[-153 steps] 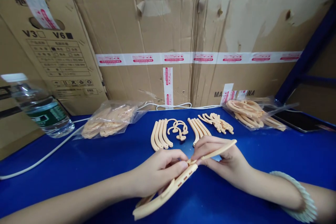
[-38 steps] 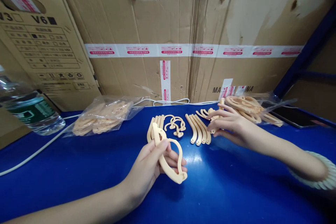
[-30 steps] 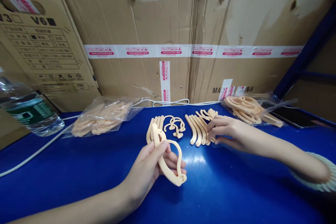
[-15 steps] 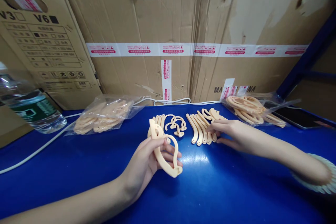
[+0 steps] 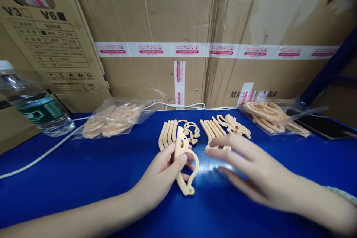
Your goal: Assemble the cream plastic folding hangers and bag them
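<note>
My left hand is closed around a beige plastic folding hanger part, a curved arm joined to a thin bowed piece, tilted in front of me. Hovering to its right is my right hand, fingers apart, with nothing visible between them. Its fingertips partly cover the lower ends of a row of beige curved arms. Behind my left hand stand several more curved arms, alongside loose hook-shaped pieces. Small beige connector pieces lie piled beyond my right hand.
Clear bags of beige parts lie at the back left and back right. A water bottle stands far left, and a phone lies far right. A white cable crosses the blue table. Cardboard boxes wall the back.
My right hand has drawn back from the row of arms toward me, its fingers spreading. My left hand has turned the hanger part slightly more upright. The view has shifted a little.
</note>
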`<action>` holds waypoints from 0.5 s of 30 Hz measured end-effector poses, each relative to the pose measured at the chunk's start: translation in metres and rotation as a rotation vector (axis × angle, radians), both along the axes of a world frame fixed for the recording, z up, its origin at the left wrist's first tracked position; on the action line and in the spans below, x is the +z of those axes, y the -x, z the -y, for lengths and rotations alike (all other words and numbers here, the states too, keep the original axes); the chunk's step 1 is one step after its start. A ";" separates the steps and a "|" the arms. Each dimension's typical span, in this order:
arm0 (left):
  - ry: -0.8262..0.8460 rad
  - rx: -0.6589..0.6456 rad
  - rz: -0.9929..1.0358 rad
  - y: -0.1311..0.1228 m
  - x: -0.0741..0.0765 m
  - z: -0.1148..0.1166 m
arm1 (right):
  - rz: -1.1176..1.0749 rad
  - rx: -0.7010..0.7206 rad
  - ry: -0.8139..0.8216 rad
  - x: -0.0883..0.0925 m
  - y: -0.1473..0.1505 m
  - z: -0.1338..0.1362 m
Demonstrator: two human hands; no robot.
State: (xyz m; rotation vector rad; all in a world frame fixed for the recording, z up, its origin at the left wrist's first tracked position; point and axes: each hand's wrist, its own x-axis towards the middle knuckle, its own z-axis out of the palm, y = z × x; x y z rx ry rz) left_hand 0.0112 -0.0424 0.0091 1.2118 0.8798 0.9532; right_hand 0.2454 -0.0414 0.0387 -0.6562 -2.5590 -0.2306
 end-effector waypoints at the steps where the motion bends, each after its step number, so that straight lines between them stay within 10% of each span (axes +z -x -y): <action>1: -0.012 0.000 -0.004 0.000 0.000 0.001 | 0.030 0.051 -0.032 -0.001 0.006 0.007; 15: -0.252 -0.026 -0.223 0.003 0.000 0.011 | 0.053 0.111 -0.084 -0.022 0.019 0.016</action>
